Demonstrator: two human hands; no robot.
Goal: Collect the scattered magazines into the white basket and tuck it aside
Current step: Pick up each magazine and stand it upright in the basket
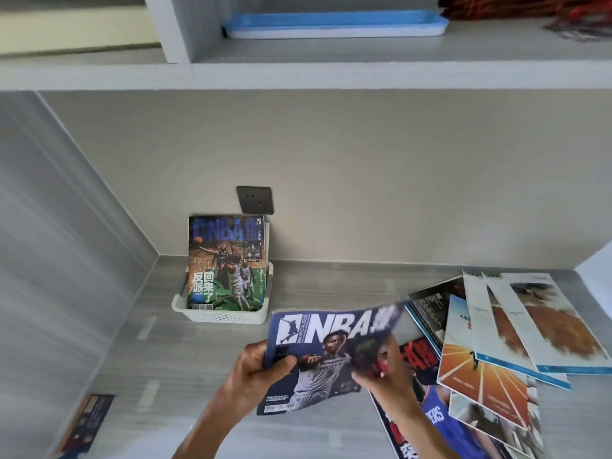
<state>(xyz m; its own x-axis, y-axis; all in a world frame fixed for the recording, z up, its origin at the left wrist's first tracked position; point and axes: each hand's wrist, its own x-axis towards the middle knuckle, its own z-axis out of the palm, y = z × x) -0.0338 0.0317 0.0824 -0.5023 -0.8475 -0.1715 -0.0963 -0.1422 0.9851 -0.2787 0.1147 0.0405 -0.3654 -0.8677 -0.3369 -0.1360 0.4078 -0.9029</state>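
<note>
A white perforated basket (228,317) stands on the grey desk near the back wall, with a green and blue NBA magazine (227,263) upright inside it. In front of it I hold a dark blue NBA magazine (331,346) above the desk. My left hand (265,369) grips its left edge and my right hand (384,376) grips its right side. Several more magazines (496,342) lie fanned out on the desk to the right, one red and blue issue (430,409) partly under my right arm.
A dark wall socket (255,200) sits above the basket. A shelf overhead carries a blue and white tray (334,24). A grey side panel (49,260) closes the left. A dark booklet (82,425) lies at the desk's front left.
</note>
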